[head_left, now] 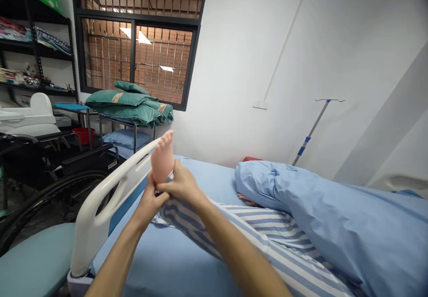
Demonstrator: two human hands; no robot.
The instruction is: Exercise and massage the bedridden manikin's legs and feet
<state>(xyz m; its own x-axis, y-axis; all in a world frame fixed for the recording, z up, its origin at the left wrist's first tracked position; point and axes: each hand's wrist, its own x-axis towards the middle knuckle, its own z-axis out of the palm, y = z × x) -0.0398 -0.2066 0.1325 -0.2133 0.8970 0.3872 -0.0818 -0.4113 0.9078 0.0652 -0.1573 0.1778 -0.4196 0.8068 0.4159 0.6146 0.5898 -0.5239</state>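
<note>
A bare foot (162,158) points upward near the end of the bed, its toes at the top. My left hand (150,202) is closed around its heel and ankle from the near left side. From the right, my right hand (182,183) grips the ankle, its thumb crossing toward my left hand. The leg wears blue-and-white striped trousers (261,230) and is raised off the light blue sheet (174,261) at the ankle. A blue quilt (321,212) covers the rest of the body; part of what looks like the other foot (248,200) shows under its edge.
A white bed-end board (117,190) stands just left of the foot. Beyond it are a wheelchair (63,185), a teal seat (40,257) and a rack with green bedding (133,105). An IV pole (310,132) rises behind the quilt by the wall.
</note>
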